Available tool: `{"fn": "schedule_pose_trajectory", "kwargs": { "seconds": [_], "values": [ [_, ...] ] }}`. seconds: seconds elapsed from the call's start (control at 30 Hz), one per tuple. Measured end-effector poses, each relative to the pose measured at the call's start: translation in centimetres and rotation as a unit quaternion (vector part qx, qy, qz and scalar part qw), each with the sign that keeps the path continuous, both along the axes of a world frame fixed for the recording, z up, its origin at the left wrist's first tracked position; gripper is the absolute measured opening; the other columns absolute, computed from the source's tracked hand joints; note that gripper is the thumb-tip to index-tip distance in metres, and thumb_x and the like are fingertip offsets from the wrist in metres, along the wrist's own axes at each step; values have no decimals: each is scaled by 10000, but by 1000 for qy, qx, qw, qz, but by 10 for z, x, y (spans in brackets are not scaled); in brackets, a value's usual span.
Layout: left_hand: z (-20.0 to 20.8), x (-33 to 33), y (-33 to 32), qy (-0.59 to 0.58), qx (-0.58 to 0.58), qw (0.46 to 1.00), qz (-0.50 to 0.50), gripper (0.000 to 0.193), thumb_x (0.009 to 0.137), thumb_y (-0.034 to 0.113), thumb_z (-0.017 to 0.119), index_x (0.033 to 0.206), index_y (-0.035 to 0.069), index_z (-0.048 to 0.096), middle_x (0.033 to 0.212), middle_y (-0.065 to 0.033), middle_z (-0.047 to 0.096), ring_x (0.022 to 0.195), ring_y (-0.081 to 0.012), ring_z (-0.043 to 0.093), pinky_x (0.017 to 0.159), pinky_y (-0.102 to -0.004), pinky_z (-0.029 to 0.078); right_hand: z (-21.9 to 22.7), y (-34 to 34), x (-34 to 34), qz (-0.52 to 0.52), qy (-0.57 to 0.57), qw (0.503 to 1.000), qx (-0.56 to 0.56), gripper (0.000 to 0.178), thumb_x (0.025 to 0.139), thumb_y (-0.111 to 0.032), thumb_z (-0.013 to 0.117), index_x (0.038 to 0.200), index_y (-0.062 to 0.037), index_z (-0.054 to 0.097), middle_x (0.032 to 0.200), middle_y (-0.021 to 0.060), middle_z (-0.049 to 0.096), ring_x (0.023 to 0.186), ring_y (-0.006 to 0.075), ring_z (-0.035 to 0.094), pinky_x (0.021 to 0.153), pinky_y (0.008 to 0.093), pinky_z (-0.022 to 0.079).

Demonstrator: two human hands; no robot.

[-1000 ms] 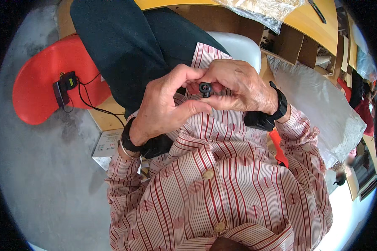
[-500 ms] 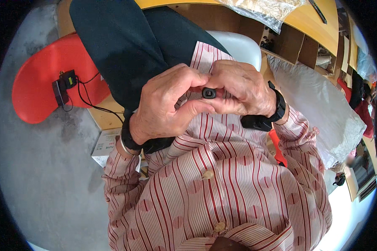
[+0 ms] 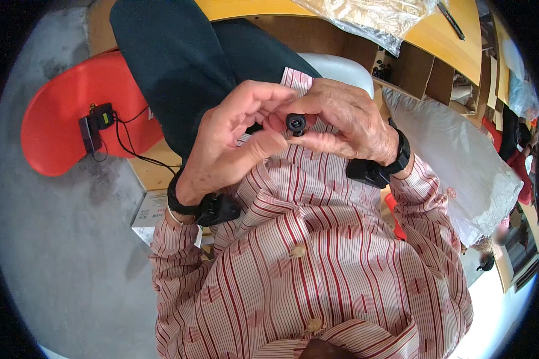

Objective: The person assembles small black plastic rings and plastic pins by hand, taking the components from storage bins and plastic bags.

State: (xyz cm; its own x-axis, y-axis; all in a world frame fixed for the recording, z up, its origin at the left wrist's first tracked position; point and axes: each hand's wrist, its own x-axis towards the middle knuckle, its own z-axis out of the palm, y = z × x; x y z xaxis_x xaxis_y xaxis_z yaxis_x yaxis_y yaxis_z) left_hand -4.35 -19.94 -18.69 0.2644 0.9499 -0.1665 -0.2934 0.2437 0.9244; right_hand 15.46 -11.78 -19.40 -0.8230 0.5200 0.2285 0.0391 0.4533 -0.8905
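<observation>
A small black round part (image 3: 296, 122), with a ringed end and a recess in its middle, faces up above my lap. My right hand (image 3: 347, 122) pinches it between thumb and fingers. Close to its left side is my left hand (image 3: 230, 140), its fingers curved and its thumb held apart from them. The left fingertips come right up beside the part; whether they touch its far side is hidden. A black strap with a black box sits on each wrist.
A red chair seat (image 3: 66, 113) on the left carries a black device (image 3: 96, 125) with cables. At the upper right a yellow table (image 3: 461, 51) holds a clear plastic bag (image 3: 377, 21) and a pen (image 3: 451, 21). Below it lies a big white sack (image 3: 455, 161).
My left hand has drawn back a little to the left, and its thumb has come away from the part. The part has tilted, showing more of its ringed end.
</observation>
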Motion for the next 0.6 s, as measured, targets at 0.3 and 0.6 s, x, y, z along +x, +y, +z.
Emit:
{"fn": "schedule_pose_trajectory", "kwargs": {
  "seconds": [0.3,0.6],
  "values": [
    [13,-4,23,-58,-68,996,-15,310,942,71,515,1228,-30,449,1150,-129,577,1064,-150,552,922,-263,429,20,17,2,-27,-26,998,51,351,745,-253,740,1030,-77,634,752,66,580,690,245,586,632,342,478],
    [55,46,101,72,-57,996,2,212,929,76,535,1119,-17,553,959,-69,626,893,-94,569,792,-218,436,64,73,120,-137,-170,974,-57,293,836,-270,680,957,-17,591,745,92,573,629,211,581,559,323,476]
  ]
}}
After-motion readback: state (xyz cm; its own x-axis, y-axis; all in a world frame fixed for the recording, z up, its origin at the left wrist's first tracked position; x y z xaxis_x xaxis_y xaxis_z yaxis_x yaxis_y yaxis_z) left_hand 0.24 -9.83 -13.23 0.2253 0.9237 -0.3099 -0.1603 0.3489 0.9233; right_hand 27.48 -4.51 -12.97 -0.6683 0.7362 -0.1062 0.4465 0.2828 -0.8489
